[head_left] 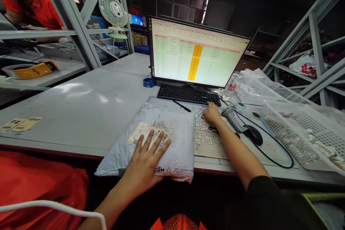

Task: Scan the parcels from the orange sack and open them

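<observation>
My left hand (149, 152) lies flat with fingers spread on a pale grey plastic mailer bag (180, 143). Its fingers partly cover the bag's yellow-edged shipping label (137, 132), which carries a barcode. The bag rests at the table's front edge, with its lower end hanging a little over it. My right hand (212, 113) reaches to the number-pad end of a black keyboard (183, 93), fingers apart and nothing seen in them. A black pen (182, 106) lies between the bag and the keyboard. Right of that hand rests a grey and black barcode scanner (237, 122).
Behind the keyboard a monitor (199, 54) shows a spreadsheet. White perforated baskets (302, 129) line the right side. A blue tape roll (148, 82) sits left of the monitor. The scanner cable (292, 161) loops across the mat. A person in red (45, 7) is beyond the left frame.
</observation>
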The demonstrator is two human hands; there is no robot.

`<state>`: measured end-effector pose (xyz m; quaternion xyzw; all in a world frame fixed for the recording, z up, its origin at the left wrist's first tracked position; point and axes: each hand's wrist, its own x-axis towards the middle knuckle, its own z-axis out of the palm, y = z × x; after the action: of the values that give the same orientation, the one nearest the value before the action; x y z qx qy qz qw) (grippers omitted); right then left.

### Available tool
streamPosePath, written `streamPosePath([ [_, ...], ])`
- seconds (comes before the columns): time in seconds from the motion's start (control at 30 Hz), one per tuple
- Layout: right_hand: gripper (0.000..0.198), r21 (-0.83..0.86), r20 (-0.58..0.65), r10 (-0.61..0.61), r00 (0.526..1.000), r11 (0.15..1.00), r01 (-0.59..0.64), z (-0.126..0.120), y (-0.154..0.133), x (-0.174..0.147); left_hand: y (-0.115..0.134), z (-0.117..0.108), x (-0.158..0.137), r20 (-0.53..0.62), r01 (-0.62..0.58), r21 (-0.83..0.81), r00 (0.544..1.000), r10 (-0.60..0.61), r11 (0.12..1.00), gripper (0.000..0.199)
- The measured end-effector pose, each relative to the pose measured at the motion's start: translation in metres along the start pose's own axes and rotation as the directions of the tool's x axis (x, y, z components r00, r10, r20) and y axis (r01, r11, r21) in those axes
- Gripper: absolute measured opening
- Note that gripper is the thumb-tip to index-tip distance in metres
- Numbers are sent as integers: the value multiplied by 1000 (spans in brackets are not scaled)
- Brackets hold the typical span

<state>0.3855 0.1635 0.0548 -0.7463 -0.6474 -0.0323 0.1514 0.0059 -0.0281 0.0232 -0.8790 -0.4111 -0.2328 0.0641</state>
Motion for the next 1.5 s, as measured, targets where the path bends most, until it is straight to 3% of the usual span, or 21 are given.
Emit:
streamPosePath([
  [0.1,70,-4,-15,56,998,998,-56,21,-12,15,1,-1,0,-15,1,-15,1000,-1,1000,114],
  [0.23,73,-13,0,92,996,996,-92,28,-17,26,1,0,-1,-33,-14,11,999,15,1000,112],
  [0.5,71,-48,91,47,995,998,-43,13,-24,48,-1,3,-1,-44,-35,96,998,40,995,106],
  [0.67,69,-14,157,26,987,1000,-24,-13,-28,56,0,1,-1,-19,-25,111,999,27,994,109],
  [0.77,64,42,172,-44,984,998,38,-33,-17,27,3,-1,-4,-27,-26,108,999,29,994,108],
  [0.97,56,92,153,-176,972,982,164,-34,56,-94,2,-7,-21,-18,-58,115,998,61,992,95],
  [1.07,47,74,88,-174,981,983,168,-26,80,-132,-18,-30,-9,-73,-112,62,991,117,992,87],
  [1.13,39,74,55,-158,986,985,154,-27,82,-140,-36,-59,11,-169,-57,-46,984,48,997,74],
  [1.17,35,83,46,-138,989,988,133,-30,81,-140,-45,-75,23,-242,62,-98,967,-84,993,63],
  [1.2,33,105,33,-106,994,989,102,-34,78,-138,-53,-90,36,-324,226,-151,908,-264,962,48],
  [1.23,33,143,12,-62,998,988,59,-39,74,-135,-60,-104,48,-373,370,-221,823,-429,902,35],
  [1.3,42,284,-33,40,999,958,-29,-55,63,-129,-68,-123,68,-471,451,-392,650,-596,802,26],
  [1.33,49,373,-48,70,996,927,-47,-65,56,-127,-69,-126,75,-482,422,-470,614,-625,776,29],
  [1.4,64,522,-72,41,997,853,2,-89,35,-126,-65,-120,82,-477,329,-586,599,-643,741,35],
  [1.5,68,540,-221,-190,957,793,282,-129,-13,-132,-48,-95,85,-420,268,-661,642,-642,701,38],
])
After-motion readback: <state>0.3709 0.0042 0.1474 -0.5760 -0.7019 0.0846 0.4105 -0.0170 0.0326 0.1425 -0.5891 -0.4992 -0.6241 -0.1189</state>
